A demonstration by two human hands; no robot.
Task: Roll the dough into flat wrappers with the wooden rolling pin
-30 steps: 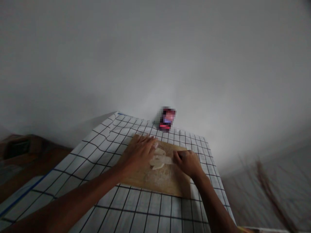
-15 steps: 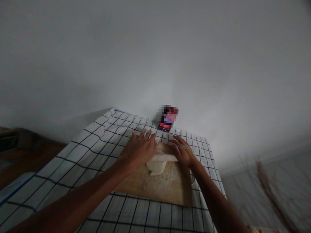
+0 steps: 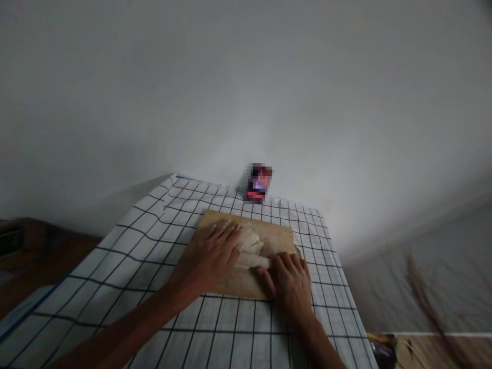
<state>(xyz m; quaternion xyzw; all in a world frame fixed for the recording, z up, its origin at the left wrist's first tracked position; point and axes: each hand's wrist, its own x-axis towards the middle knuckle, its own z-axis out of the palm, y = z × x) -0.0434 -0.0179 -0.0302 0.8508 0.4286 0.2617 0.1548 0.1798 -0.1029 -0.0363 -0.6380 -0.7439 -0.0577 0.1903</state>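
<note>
A floured wooden board (image 3: 282, 232) lies on the table, bearing a flattened piece of pale dough (image 3: 251, 241). Across the near side of the dough rests a light-coloured rolling pin (image 3: 253, 260). My left hand (image 3: 219, 251) lies over the pin's left end, its fingers stretched forward beside the dough and palm down. Around the right end, my right hand (image 3: 290, 274) has its fingers curled over the pin, with the thumb on the near side. Both ends of the pin are hidden beneath my hands.
A white tablecloth (image 3: 226, 328) with black grid lines covers the table. A phone (image 3: 258, 183), its screen blurred out, leans against the pale wall (image 3: 246, 92) behind the board. Thin dry branches (image 3: 418, 292) stand at the right, and a brown piece of furniture (image 3: 26, 246) is at the left.
Both hands and the rolling pin have come nearer to me, from the board's far side to its near half. The dough now lies beyond the pin, and my right fingers have curled in.
</note>
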